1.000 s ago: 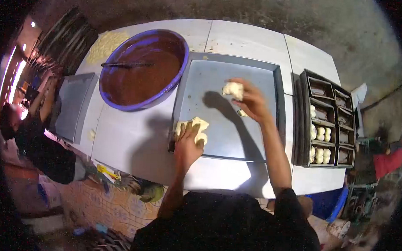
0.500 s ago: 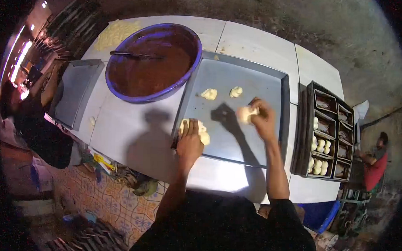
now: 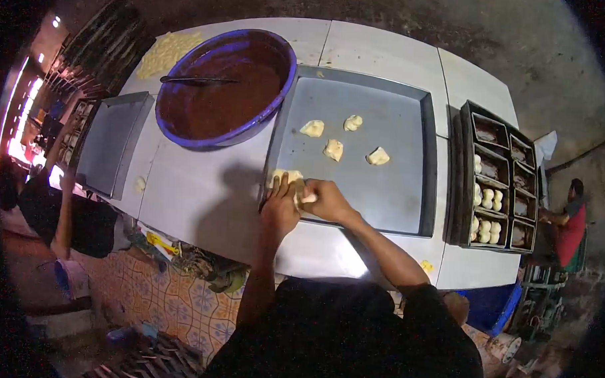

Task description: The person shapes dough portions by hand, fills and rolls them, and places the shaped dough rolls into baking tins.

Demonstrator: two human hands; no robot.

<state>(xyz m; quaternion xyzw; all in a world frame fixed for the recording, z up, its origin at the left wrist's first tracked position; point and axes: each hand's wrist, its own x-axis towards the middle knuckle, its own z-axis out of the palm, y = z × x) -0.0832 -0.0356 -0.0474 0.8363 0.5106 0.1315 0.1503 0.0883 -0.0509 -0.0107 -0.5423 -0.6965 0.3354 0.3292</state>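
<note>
Four dough lumps [image 3: 333, 149], creamy pale, uneven

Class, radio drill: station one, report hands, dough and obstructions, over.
Left hand over dough lump, right hand close against it. Four separate dough pieces on tray. No obstruction visible between hands and lump.

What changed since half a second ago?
The right hand let go of its dough piece, now lying on the tray, and moved left and nearer the person, to the dough lump. The left hand stays on that lump; the purple bowl and loaf tins are unmoved.
</note>
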